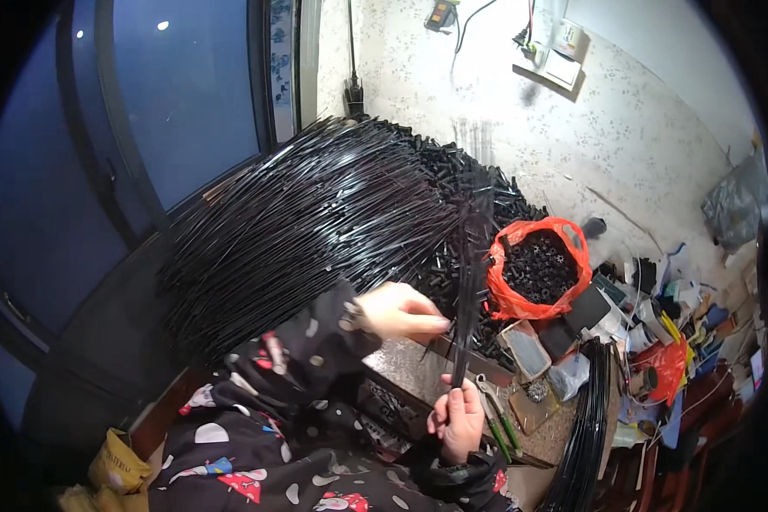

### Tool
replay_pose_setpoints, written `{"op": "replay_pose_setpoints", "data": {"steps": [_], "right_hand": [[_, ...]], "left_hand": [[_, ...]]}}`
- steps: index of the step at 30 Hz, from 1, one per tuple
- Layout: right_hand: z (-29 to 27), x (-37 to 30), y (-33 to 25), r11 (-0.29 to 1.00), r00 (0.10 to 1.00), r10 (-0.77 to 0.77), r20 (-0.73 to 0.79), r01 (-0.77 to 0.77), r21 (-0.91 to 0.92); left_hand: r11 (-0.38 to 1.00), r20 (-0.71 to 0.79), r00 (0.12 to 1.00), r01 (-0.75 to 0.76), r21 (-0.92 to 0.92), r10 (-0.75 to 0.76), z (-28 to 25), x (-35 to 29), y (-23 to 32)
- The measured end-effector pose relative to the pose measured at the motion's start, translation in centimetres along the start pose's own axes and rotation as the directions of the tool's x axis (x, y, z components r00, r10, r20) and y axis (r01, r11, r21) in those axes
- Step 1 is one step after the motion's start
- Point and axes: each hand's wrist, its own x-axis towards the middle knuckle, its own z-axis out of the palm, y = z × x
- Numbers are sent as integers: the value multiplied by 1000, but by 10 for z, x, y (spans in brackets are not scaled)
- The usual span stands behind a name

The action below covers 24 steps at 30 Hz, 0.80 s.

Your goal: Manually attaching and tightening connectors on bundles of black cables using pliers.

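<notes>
Landmark: red plastic bag [520, 309], standing open, filled with small black ring-like fittings [541, 271].

Right hand [459, 425]: nearer the wearer than the bag and to its left; fingers and thumb clamped on the lower end of slender black rods [463, 341]. These rise past the bag's left side, upper part blurred; count cannot be told.

Left hand [401, 311]: left of the bag, apart from the right hand, fingers extended toward the rods; whether it touches or grips them cannot be told.

Surroundings: large heap of long thin black rods [316, 222] left of the bag; short black tubular pieces [439, 162] piled behind and left of it. On the bag's near side: green-handled pliers [509, 433] beside the right hand, and, farther right, a bundle of black rods [584, 427].
</notes>
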Motion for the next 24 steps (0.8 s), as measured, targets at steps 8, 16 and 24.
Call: {"op": "replay_pose_setpoints", "data": {"steps": [8,16,24], "right_hand": [[-26,15,-40,995,994,-92,-54,93,19],[-42,-11,-45,999,992,-31,-124,25,-45],[-39,-23,-55,989,977,-135,-166,123,-81]], "left_hand": [[124,-649,717,642,757,255,-92,2,-119],[647,-743,470,386,658,476,-109,-31,-36],[882,-711,700,-377,-283,72,7,7,65]]}}
